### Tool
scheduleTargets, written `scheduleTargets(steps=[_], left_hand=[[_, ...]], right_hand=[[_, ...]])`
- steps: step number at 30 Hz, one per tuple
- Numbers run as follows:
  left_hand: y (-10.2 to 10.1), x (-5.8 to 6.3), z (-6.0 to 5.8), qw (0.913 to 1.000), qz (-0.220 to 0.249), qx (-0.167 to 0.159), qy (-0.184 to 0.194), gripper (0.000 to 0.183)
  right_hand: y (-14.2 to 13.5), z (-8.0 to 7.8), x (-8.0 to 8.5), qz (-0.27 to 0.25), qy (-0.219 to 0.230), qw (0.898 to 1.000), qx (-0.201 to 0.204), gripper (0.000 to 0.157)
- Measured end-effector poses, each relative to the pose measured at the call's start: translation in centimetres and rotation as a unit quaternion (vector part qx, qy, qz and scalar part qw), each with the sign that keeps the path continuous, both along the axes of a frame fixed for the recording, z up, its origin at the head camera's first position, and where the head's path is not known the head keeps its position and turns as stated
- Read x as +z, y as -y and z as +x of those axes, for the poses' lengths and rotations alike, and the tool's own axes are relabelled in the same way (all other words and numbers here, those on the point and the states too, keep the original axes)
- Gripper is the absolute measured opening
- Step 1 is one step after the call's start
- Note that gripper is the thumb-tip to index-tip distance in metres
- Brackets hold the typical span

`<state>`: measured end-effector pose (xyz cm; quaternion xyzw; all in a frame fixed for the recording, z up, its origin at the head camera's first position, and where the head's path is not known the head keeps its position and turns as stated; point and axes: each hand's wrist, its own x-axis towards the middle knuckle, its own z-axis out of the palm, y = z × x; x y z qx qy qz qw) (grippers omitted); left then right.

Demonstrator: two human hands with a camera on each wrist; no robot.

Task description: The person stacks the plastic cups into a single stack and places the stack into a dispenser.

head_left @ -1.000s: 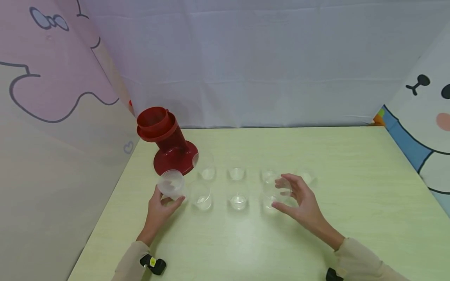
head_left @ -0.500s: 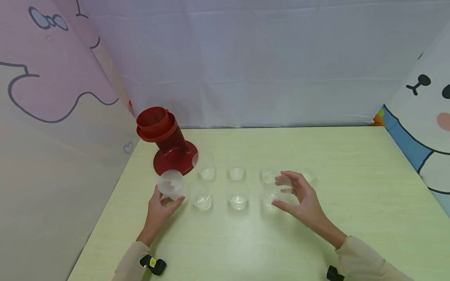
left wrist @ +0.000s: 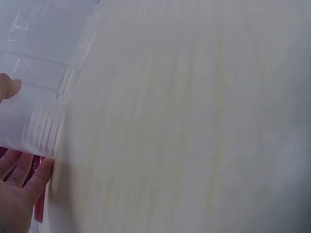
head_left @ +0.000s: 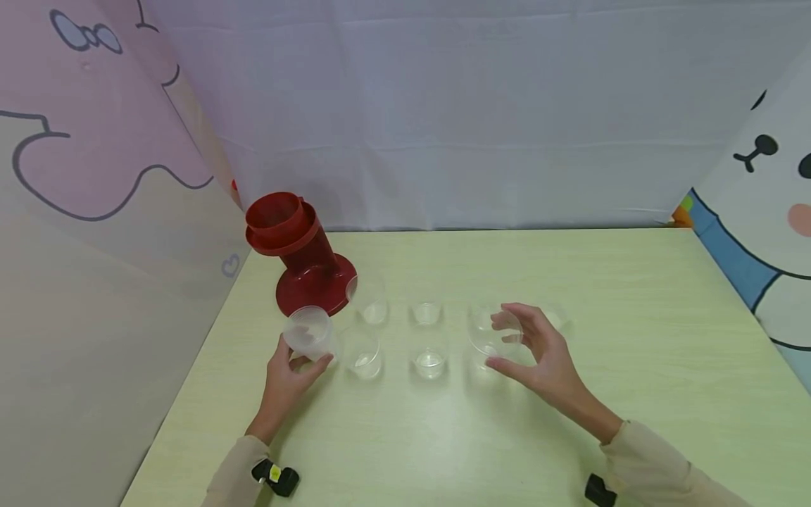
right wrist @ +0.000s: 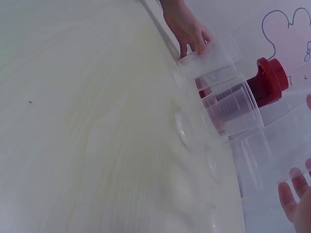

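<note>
My left hand (head_left: pixel 290 377) grips a stack of frosted clear plastic cups (head_left: pixel 308 334), its thumb and fingers around the lower part. In the left wrist view the stacked cups (left wrist: pixel 34 121) show several ridged rims above the fingers (left wrist: pixel 39 179). Farther right, my right hand (head_left: pixel 538 359) holds a single clear plastic cup (head_left: pixel 484 343) between thumb and fingers, its wide rim tipped up towards me. That hand (right wrist: pixel 301 204) shows only at the lower right edge of the right wrist view, beside the see-through wall of its cup (right wrist: pixel 277 150).
Between the hands, clear cups stand in two rows, including a near cup (head_left: pixel 429 360), another near cup (head_left: pixel 362 355) and a back cup (head_left: pixel 426 312). A red stand with a cup-shaped top (head_left: pixel 310 260) is behind the left hand. A pale cloth wall (head_left: pixel 475 127) borders the table (head_left: pixel 431 436).
My right hand has moved slightly up and left in the head view, and its cup's rim has come up with it. The left hand and its stack have stayed in place.
</note>
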<state>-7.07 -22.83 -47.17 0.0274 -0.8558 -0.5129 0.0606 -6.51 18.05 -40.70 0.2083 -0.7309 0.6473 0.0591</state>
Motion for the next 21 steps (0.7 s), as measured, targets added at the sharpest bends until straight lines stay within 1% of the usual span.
scheduleTargets(steps=[4, 7, 9, 10, 13, 14, 16, 20, 21], left_hand=[[-0.8, 1.8, 0.6, 1.0000, -0.001, -0.004, 0.000, 0.073], [-1.4, 3.0, 1.0, 0.9999, -0.012, -0.004, 0.002, 0.072], [-1.4, 3.0, 1.0, 0.9999, -0.010, -0.003, 0.006, 0.072], [-1.2, 2.7, 0.9, 0.9999, -0.009, -0.004, 0.005, 0.072], [-0.5, 1.1, 0.5, 1.0000, -0.005, -0.004, -0.001, 0.074], [-0.5, 1.1, 0.5, 1.0000, -0.004, -0.004, -0.001, 0.074], [-0.5, 1.2, 0.6, 1.0000, -0.004, -0.003, -0.002, 0.073], [-1.4, 3.2, 1.1, 1.0000, 0.000, -0.006, 0.005, 0.071], [-1.4, 3.1, 1.1, 1.0000, 0.000, -0.006, 0.004, 0.071]], right_hand=[[0.2, -0.1, 0.2, -0.005, -0.006, 1.000, 0.003, 0.076], [0.4, -0.2, 0.5, -0.016, -0.013, 1.000, 0.010, 0.076], [0.5, -0.2, 0.6, -0.025, -0.016, 0.999, 0.016, 0.075], [0.6, -0.3, 0.7, -0.030, -0.018, 0.999, 0.019, 0.075], [0.8, -0.3, 1.0, -0.041, -0.021, 0.999, 0.026, 0.074], [0.9, -0.3, 1.0, -0.042, -0.021, 0.999, 0.027, 0.074], [1.0, -0.4, 1.2, -0.042, -0.021, 0.998, 0.029, 0.074], [1.2, -0.5, 1.4, -0.037, -0.029, 0.998, 0.031, 0.072], [1.2, -0.5, 1.5, -0.037, -0.031, 0.998, 0.031, 0.072]])
